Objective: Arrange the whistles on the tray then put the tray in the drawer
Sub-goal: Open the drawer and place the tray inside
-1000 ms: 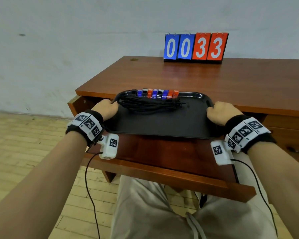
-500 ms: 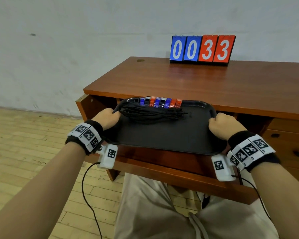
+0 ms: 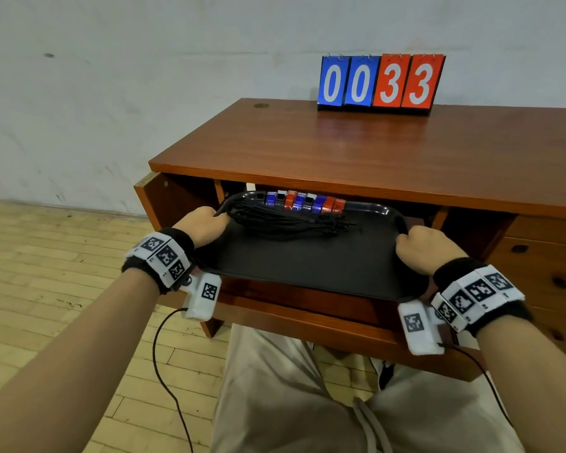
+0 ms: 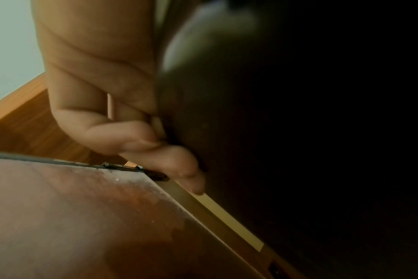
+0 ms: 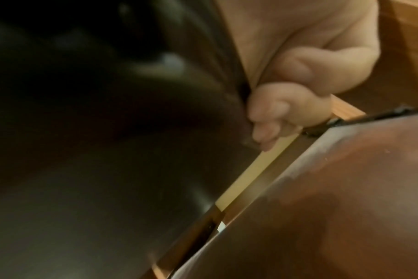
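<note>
My left hand point(image 3: 201, 223) and right hand point(image 3: 420, 246) curl round the short rims of the flat black plastic tray point(image 3: 307, 263). It hangs over the open wooden drawer point(image 3: 307, 317); coloured whistles point(image 3: 304, 201) line its far rim. Stiff, light, probably slippery: keep level.

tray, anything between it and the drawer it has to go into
Nothing visible blocks it. The tray, gripped at its sides by the left hand and the right hand, hangs over the open drawer, its far edge with the whistles already under the desk top.
</note>
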The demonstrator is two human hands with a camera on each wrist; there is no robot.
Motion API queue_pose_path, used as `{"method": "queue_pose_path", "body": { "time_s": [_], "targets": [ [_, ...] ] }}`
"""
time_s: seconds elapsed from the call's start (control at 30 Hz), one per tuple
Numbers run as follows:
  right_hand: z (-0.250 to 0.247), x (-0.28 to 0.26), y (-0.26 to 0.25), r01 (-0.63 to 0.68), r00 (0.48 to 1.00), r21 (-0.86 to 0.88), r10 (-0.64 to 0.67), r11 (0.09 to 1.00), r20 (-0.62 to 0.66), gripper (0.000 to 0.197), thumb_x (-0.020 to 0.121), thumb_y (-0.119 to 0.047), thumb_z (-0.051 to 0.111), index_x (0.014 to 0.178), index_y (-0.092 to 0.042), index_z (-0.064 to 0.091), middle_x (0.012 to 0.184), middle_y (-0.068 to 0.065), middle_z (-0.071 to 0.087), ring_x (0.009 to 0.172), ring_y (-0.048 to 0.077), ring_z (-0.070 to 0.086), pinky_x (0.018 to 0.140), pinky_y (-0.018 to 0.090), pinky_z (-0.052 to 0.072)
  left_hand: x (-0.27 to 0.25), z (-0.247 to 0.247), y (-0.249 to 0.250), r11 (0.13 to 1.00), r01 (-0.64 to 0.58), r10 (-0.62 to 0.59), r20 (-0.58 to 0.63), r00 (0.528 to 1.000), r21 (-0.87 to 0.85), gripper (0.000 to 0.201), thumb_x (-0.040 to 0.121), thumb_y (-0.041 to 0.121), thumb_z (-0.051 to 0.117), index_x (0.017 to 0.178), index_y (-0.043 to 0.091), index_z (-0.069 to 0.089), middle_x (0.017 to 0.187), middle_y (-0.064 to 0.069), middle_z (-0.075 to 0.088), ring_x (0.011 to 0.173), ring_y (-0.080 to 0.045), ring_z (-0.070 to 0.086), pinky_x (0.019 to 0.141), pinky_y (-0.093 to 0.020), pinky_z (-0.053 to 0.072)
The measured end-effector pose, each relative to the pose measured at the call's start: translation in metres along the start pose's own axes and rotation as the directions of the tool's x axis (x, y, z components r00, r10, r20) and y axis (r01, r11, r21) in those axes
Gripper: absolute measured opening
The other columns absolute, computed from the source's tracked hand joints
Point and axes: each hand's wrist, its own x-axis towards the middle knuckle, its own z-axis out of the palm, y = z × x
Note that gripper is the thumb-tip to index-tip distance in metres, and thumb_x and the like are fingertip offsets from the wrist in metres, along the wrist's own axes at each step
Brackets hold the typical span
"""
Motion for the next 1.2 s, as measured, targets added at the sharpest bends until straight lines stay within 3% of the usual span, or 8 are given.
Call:
{"method": "queue_pose_path", "body": {
  "time_s": [0.2, 0.33, 0.53, 0.7, 0.8, 0.87, 1.1, 1.2],
  "targets": [
    [-0.005, 0.011, -0.002, -0.01, 0.998, -0.01, 0.011, 1.0, 0.064, 0.021, 0.103, -0.022, 0.037, 0.102, -0.006, 0.051, 0.106, 0.014, 0.051, 0.093, 0.028, 0.052, 0.08, 0.032, 0.042, 0.02, 0.013, -0.004, 0.999, 0.028, -0.027, 0.03, 0.999, -0.021, 0.047, 0.105, 0.043, 0.044, 0.111, 0.001, 0.065, 0.108, -0.017, 0.066, 0.096, -0.031, 0.062, 0.079, -0.036, 0.045],
    [-0.004, 0.02, 0.0, -0.012, 0.992, -0.026, 0.015, 1.0, 0.127, 0.023, 0.104, -0.022, 0.036, 0.11, -0.005, 0.051, 0.108, 0.012, 0.049, 0.097, 0.027, 0.05, 0.079, 0.029, 0.04, 0.033, 0.019, -0.005, 0.998, 0.061, -0.06, 0.058, 0.997, -0.014, 0.043, 0.104, 0.038, 0.045, 0.113, 0.001, 0.066, 0.111, -0.019, 0.067, 0.099, -0.033, 0.063, 0.077, -0.034, 0.043],
    [0.0, 0.029, 0.004, -0.04, 0.982, -0.032, 0.045, 0.999, 0.185, 0.02, 0.106, -0.023, 0.036, 0.105, -0.007, 0.049, 0.104, 0.012, 0.054, 0.093, 0.027, 0.055, 0.069, 0.029, 0.04, 0.05, 0.022, 0.001, 0.994, 0.1, -0.103, 0.104, 0.989, 0.034, 0.047, 0.103, 0.045, 0.044, 0.121, 0.006, 0.064, 0.119, -0.017, 0.066, 0.105, -0.031, 0.063, 0.082, -0.033, 0.045],
    [0.004, 0.039, 0.001, -0.063, 0.978, 0.008, 0.06, 0.998, 0.198, 0.024, 0.108, -0.024, 0.034, 0.108, -0.006, 0.05, 0.108, 0.015, 0.054, 0.093, 0.028, 0.056, 0.06, 0.03, 0.042, 0.06, 0.025, 0.005, 0.99, 0.13, -0.135, 0.126, 0.983, 0.047, 0.056, 0.101, 0.05, 0.046, 0.14, 0.01, 0.052, 0.135, -0.019, 0.06, 0.119, -0.035, 0.06, 0.101, -0.039, 0.048],
    [0.002, 0.045, 0.0, -0.067, 0.976, 0.015, 0.062, 0.998, 0.21, 0.024, 0.108, -0.019, 0.032, 0.107, -0.005, 0.051, 0.117, 0.02, 0.056, 0.103, 0.033, 0.056, 0.073, 0.031, 0.043, 0.063, 0.026, 0.007, 0.991, 0.123, -0.13, 0.158, 0.979, 0.054, 0.06, 0.101, 0.053, 0.046, 0.145, 0.011, 0.049, 0.139, -0.019, 0.057, 0.123, -0.035, 0.058, 0.108, -0.042, 0.045],
    [0.001, 0.049, 0.0, -0.076, 0.975, 0.021, 0.07, 0.997, 0.209, 0.031, 0.109, -0.019, 0.031, 0.118, -0.001, 0.054, 0.129, 0.023, 0.054, 0.118, 0.035, 0.053, 0.081, 0.029, 0.038, 0.066, 0.026, 0.007, 0.994, 0.102, -0.109, 0.179, 0.978, 0.044, 0.06, 0.101, 0.052, 0.047, 0.148, 0.015, 0.046, 0.141, -0.018, 0.056, 0.125, -0.034, 0.056, 0.11, -0.043, 0.043],
    [0.002, 0.054, 0.001, -0.114, 0.974, 0.018, 0.109, 0.993, 0.198, 0.039, 0.11, -0.019, 0.029, 0.136, 0.004, 0.046, 0.143, 0.024, 0.045, 0.128, 0.036, 0.048, 0.082, 0.029, 0.04, 0.078, 0.025, 0.002, 0.995, 0.062, -0.08, 0.236, 0.969, 0.083, 0.061, 0.099, 0.053, 0.05, 0.143, 0.011, 0.05, 0.134, -0.017, 0.061, 0.12, -0.032, 0.06, 0.109, -0.044, 0.045],
    [0.004, 0.058, 0.004, -0.15, 0.969, 0.104, 0.126, 0.983, 0.212, 0.037, 0.109, -0.022, 0.034, 0.136, 0.0, 0.044, 0.132, 0.019, 0.051, 0.114, 0.033, 0.054, 0.061, 0.03, 0.043, 0.082, 0.026, -0.002, 0.993, 0.057, -0.082, 0.247, 0.965, 0.107, 0.064, 0.096, 0.057, 0.051, 0.139, 0.01, 0.054, 0.127, -0.014, 0.065, 0.113, -0.03, 0.063, 0.105, -0.045, 0.049]
  ]
}}
